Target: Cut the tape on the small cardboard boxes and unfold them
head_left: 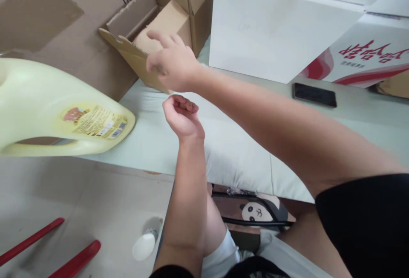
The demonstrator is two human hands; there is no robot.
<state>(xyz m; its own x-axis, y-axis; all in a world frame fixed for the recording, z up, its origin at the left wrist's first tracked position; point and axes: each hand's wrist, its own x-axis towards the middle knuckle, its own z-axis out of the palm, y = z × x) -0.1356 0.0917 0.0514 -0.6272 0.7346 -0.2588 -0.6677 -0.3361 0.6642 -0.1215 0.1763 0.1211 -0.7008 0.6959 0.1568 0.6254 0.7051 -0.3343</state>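
My left hand (183, 118) is raised above the pale green cloth with its fingers curled in toward the palm. Whatever lies in its hollow, if anything, is hidden. Just beyond it, my right hand (174, 62) hangs in the air with bent fingers spread apart and nothing visible between them. Behind the right hand stands an open cardboard box (126, 58), which holds a smaller tan carton (171, 18). I cannot tell whether the fingers touch either one.
A large pale yellow jug-like bottle (41, 99) with a handle fills the left side. White boxes (249, 30) stand at the back right, with a black phone (315, 94) before them. Below are a white cup (143, 246), red bars (76, 261) and a panda picture (255, 212).
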